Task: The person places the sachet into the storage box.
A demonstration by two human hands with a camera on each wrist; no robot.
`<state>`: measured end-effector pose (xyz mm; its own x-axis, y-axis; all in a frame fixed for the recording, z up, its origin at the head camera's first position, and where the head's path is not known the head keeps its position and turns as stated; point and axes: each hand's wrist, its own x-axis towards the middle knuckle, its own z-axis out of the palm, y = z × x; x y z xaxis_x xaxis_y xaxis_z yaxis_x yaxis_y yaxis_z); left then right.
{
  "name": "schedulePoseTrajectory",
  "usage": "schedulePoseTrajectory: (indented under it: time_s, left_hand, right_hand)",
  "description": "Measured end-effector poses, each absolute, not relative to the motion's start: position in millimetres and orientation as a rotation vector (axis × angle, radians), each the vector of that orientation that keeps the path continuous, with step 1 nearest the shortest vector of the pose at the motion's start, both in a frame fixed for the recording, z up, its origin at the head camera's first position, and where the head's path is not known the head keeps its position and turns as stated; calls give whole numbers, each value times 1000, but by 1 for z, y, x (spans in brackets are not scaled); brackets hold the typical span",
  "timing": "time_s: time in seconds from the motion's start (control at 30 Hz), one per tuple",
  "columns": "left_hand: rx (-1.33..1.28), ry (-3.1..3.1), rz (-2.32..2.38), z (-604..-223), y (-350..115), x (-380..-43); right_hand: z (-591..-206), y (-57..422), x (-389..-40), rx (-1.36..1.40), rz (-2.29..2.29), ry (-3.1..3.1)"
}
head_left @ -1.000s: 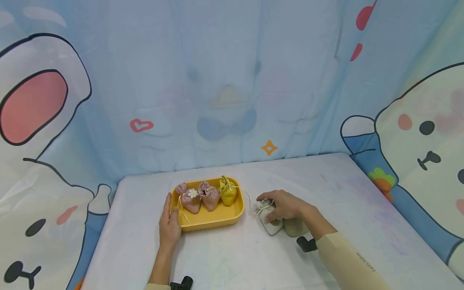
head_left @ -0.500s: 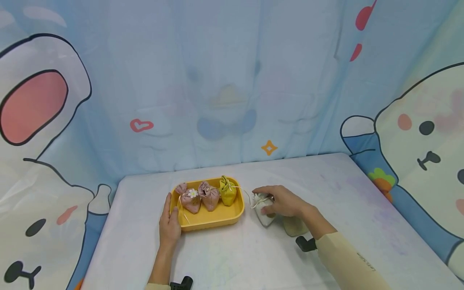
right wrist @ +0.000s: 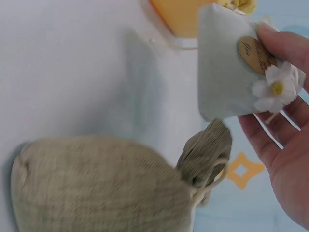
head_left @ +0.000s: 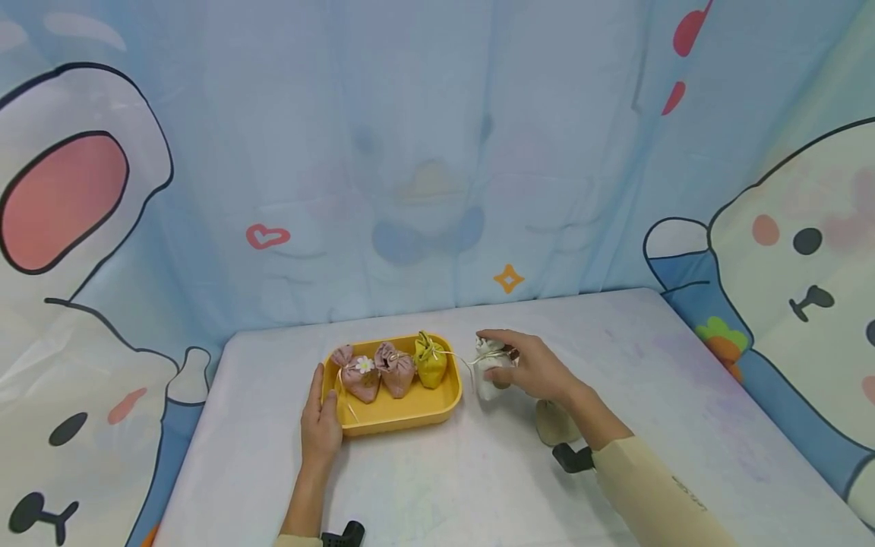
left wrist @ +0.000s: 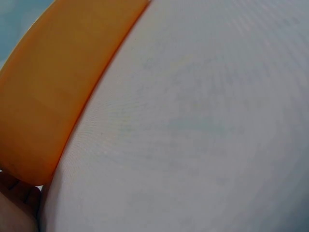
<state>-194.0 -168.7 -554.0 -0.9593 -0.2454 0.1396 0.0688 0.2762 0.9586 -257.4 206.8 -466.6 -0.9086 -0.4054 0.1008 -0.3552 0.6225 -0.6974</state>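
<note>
My right hand point(head_left: 536, 371) pinches a small white drawstring sachet point(head_left: 488, 376) between thumb and fingers, raised off the table. In the right wrist view, that sachet point(right wrist: 224, 63) carries a white fabric flower and an oval brown tag. A yellow tray point(head_left: 403, 422) has my left hand point(head_left: 320, 425) gripping its left end. Inside the tray are two pink sachets, one point(head_left: 362, 385) with a flower and another point(head_left: 394, 372) beside it, then a yellow-green sachet point(head_left: 431, 368) at the right. Below my right wrist lies an olive-brown sachet point(head_left: 554, 423), partly covered by the arm.
A pale cloth covers the table point(head_left: 437, 486). Behind it hangs a blue printed curtain point(head_left: 424, 152) with cartoon figures at both sides. Pale strings trail from the yellow-green sachet over the tray's right rim. A black wrist mount point(head_left: 574, 459) sits close to the olive-brown sachet.
My right hand has lifted the white sachet and carried it away from the olive-brown one, farther back and slightly left. My left hand and the tray have stayed put.
</note>
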Motion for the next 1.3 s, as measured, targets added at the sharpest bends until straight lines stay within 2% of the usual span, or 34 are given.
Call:
schedulePoseTrajectory:
  time_s: [0.47,0.73,1.3]
  left_hand:
    - [164,-2274,-1736,-554,-169,-194]
    - [155,-2266,-1738,-554,-168,-194]
    - [148,-2272,-1738,-553,-167,-194]
  right_hand:
    - [-451,185,-257,-687,-1445,2782]
    - [-446,164,-254,-863,-1501,2738]
    - [-452,117,-238,-969,-1509,2622]
